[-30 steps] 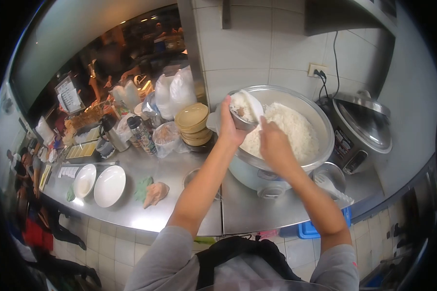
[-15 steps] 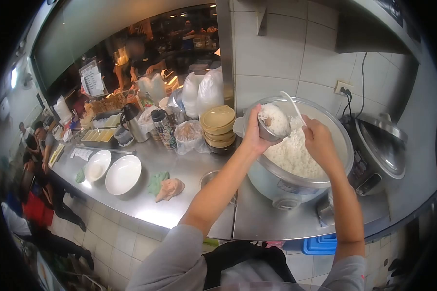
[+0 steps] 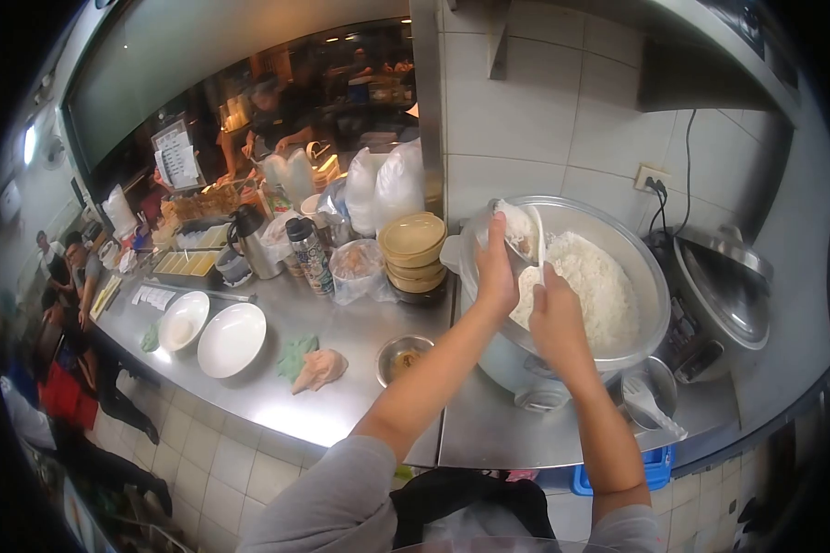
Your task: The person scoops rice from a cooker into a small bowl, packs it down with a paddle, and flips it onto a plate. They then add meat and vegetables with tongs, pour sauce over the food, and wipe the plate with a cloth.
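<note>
Up over the big rice cooker (image 3: 618, 355), the left hand (image 3: 495, 276) grips a small metal bowl (image 3: 516, 230) heaped with rice, tilted toward the pot. Just beside it, the right hand (image 3: 553, 318) is clenched around a white rice paddle (image 3: 537, 241), whose blade touches the bowl's rice. Two white plates (image 3: 214, 334) sit well apart on the steel worktop (image 3: 341, 396).

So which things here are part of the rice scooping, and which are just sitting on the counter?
In use:
- left hand holding a small metal bowl of rice
- right hand with a white rice paddle
- big rice cooker pot

Lying about:
- two white plates
- stack of tan bowls
- small steel bowl
- green and orange cloths
- flask
- second cooker
</note>
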Motion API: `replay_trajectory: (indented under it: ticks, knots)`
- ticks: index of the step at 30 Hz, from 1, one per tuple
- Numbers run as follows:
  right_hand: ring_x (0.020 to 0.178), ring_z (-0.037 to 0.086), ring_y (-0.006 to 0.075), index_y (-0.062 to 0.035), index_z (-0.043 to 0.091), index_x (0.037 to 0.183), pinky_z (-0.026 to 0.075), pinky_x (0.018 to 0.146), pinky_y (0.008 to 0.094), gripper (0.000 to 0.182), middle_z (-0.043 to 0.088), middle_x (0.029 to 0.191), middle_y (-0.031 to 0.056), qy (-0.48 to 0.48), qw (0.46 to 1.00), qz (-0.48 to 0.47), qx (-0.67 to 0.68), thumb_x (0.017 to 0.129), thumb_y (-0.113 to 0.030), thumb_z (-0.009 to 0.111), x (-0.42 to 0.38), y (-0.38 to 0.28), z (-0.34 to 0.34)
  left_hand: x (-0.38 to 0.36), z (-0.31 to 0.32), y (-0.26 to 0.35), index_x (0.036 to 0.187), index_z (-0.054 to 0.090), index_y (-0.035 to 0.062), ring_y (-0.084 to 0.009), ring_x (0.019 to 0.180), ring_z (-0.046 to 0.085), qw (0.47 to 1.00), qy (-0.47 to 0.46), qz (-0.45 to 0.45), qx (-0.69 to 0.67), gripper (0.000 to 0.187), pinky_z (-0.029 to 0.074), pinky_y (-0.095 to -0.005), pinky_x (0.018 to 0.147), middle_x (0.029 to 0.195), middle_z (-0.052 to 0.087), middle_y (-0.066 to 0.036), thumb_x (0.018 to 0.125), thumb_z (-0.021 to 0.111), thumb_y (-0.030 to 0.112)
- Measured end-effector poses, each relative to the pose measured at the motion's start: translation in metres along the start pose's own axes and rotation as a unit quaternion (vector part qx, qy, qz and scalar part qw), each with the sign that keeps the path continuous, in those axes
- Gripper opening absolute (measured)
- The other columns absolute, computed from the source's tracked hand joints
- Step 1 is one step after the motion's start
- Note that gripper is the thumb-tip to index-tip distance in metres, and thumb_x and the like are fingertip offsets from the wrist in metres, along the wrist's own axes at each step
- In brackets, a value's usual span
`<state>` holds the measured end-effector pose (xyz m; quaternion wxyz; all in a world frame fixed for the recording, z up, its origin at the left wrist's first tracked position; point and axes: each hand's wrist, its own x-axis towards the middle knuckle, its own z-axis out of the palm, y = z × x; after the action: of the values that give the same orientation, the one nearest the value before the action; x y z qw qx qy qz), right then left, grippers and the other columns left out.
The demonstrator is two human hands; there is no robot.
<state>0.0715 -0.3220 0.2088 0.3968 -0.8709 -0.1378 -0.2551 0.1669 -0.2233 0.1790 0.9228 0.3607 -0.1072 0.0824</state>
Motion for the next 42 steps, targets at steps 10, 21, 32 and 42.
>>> replay_trajectory:
  ticks: [10,21,32,42]
  knots:
    - [0.093,0.058,0.0245,-0.0125,0.066,0.085,0.033,0.09,0.0468,0.016,0.064,0.089,0.0087,-0.162,0.838,-0.115,-0.509,0.074,-0.013,0.054,0.139,0.139,0.017,-0.01,-0.006,0.062,0.127,0.036,0.0138,-0.0318,0.118,0.037,0.966,0.005,-0.187,-0.177,0.072,0.029,-0.0549,0.092,0.129,0.039,-0.012,0.076,0.043,0.064]
    - [0.081,0.054,0.0134,-0.0178,0.063,0.062,0.031,0.088,0.0309,0.013,0.059,0.065,-0.003,-0.238,0.747,-0.433,-0.445,0.071,-0.012,0.057,0.117,0.121,0.045,-0.011,-0.038,0.064,0.128,0.035,0.0082,-0.0414,0.097,0.047,0.976,-0.101,-0.138,-0.132,0.067,0.048,-0.0377,0.067,0.125,0.041,-0.019,0.082,0.033,0.057]
    - [0.074,0.054,0.0153,-0.0138,0.064,0.064,0.031,0.086,0.04,0.013,0.06,0.065,-0.0001,-0.282,0.881,-0.283,-0.254,0.073,-0.022,0.06,0.028,0.103,-0.066,-0.005,-0.008,0.053,0.127,0.036,0.0093,-0.0414,0.111,0.041,0.965,-0.002,-0.242,-0.098,0.072,0.043,-0.0468,0.079,0.127,0.039,-0.017,0.079,0.038,0.062]
    - [0.081,0.061,0.0256,-0.0074,0.068,0.088,0.043,0.077,0.0362,0.027,0.065,0.083,0.0127,-0.191,0.958,0.155,-0.149,0.074,-0.031,0.061,0.036,0.124,-0.11,0.005,0.003,0.026,0.125,0.039,0.0152,-0.0334,0.12,0.035,0.953,-0.012,-0.297,-0.056,0.062,0.026,-0.0549,0.094,0.131,0.038,-0.013,0.077,0.047,0.053]
